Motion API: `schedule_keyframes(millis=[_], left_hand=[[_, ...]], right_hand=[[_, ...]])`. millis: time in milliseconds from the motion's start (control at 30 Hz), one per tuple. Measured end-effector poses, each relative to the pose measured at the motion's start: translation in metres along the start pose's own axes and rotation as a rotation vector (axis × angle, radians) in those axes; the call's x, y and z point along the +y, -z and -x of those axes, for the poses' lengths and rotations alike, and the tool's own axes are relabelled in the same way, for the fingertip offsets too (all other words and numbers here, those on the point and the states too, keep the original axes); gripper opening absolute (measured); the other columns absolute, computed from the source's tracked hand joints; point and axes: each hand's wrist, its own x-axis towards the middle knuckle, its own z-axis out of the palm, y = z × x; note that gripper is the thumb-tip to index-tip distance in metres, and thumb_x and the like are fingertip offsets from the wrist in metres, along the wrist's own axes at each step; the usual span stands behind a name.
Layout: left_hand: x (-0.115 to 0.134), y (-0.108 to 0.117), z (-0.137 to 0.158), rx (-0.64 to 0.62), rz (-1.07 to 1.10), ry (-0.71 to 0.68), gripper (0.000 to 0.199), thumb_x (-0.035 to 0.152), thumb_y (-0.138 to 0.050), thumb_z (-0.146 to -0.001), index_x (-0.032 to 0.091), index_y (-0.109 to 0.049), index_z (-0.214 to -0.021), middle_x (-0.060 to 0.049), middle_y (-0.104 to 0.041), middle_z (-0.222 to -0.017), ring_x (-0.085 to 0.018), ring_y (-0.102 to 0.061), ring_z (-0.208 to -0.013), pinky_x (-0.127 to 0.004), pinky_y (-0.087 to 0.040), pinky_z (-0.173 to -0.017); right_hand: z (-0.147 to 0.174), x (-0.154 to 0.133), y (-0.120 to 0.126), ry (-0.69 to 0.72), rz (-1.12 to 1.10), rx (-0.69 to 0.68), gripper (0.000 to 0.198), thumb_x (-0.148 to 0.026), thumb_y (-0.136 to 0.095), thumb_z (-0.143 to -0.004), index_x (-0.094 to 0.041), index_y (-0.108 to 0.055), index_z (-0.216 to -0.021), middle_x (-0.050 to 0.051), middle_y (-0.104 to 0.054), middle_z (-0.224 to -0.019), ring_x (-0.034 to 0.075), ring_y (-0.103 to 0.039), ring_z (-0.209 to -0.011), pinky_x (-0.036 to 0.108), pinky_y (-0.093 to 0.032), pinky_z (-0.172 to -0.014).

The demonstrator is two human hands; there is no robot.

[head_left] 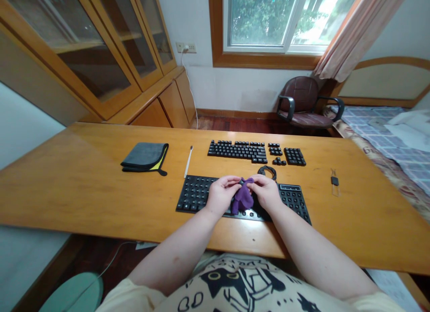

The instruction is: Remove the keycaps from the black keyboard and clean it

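Over the middle of a black keyboard, my left hand pinches a small dark piece, apparently a keycap, against a purple cloth. My right hand grips the cloth's upper edge between thumb and fingers, and the rest of it hangs down. Most keys on the keyboard are bare of caps, though a few caps sit at its lower left. Behind it, loose black keycaps lie in rows, with a number-pad group on the right. My hands hide the keyboard's centre.
A folded grey cloth and a white toothbrush lie left of the keycaps. A coiled black cable rests behind the keyboard. At right is a keycap puller. Beyond the wooden desk stands an office chair.
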Motion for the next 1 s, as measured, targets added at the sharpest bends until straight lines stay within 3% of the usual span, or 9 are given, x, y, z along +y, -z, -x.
schedule_keyframes(millis=[300, 533, 700, 867, 1000], left_hand=[[-0.002, -0.0042, -0.0008, -0.043, 0.065, 0.044, 0.032, 0.011, -0.068, -0.066, 0.015, -0.064, -0.097, -0.008, -0.068, -0.104, -0.019, -0.064, -0.1, -0.037, -0.047, -0.098], [-0.0029, -0.0027, -0.001, 0.072, 0.104, -0.005, 0.038, 0.015, -0.072, -0.063, 0.017, -0.053, -0.096, -0.005, -0.064, -0.095, -0.018, -0.065, -0.093, -0.033, -0.054, -0.084], [0.0001, -0.005, 0.0007, -0.004, 0.127, -0.016, 0.03, 0.016, -0.069, -0.067, 0.017, -0.053, -0.093, -0.006, -0.065, -0.095, -0.017, -0.066, -0.091, -0.035, -0.052, -0.088], [0.0029, -0.0045, 0.0002, -0.008, 0.124, 0.015, 0.033, 0.014, -0.073, -0.062, 0.016, -0.057, -0.091, -0.006, -0.068, -0.094, -0.019, -0.067, -0.09, -0.037, -0.052, -0.088], [0.0049, -0.0028, -0.0003, -0.017, 0.107, -0.07, 0.021, 0.017, -0.068, -0.068, 0.015, -0.062, -0.088, -0.007, -0.07, -0.094, -0.019, -0.066, -0.093, -0.037, -0.05, -0.092]], right_hand=[[-0.0015, 0.0067, 0.0011, -0.007, 0.061, -0.026, 0.013, -0.033, -0.064, -0.071, -0.021, -0.063, -0.07, 0.001, -0.064, -0.071, 0.017, -0.059, -0.067, 0.03, -0.048, -0.066], [-0.0035, 0.002, 0.0037, -0.084, -0.093, 0.055, 0.018, -0.037, -0.067, -0.071, -0.021, -0.065, -0.078, 0.004, -0.069, -0.082, 0.019, -0.063, -0.075, 0.034, -0.05, -0.075], [-0.0034, 0.0039, 0.0042, -0.051, -0.011, 0.001, 0.018, -0.036, -0.071, -0.068, -0.02, -0.065, -0.075, 0.003, -0.067, -0.075, 0.019, -0.062, -0.07, 0.033, -0.05, -0.071], [-0.0021, 0.0005, 0.0035, 0.007, 0.025, -0.003, 0.018, -0.035, -0.075, -0.063, -0.021, -0.067, -0.071, 0.003, -0.066, -0.074, 0.019, -0.062, -0.07, 0.033, -0.05, -0.07], [-0.004, -0.0001, 0.0062, -0.009, -0.004, 0.038, 0.018, -0.036, -0.072, -0.066, -0.02, -0.068, -0.073, 0.004, -0.067, -0.078, 0.019, -0.062, -0.071, 0.034, -0.051, -0.071]])
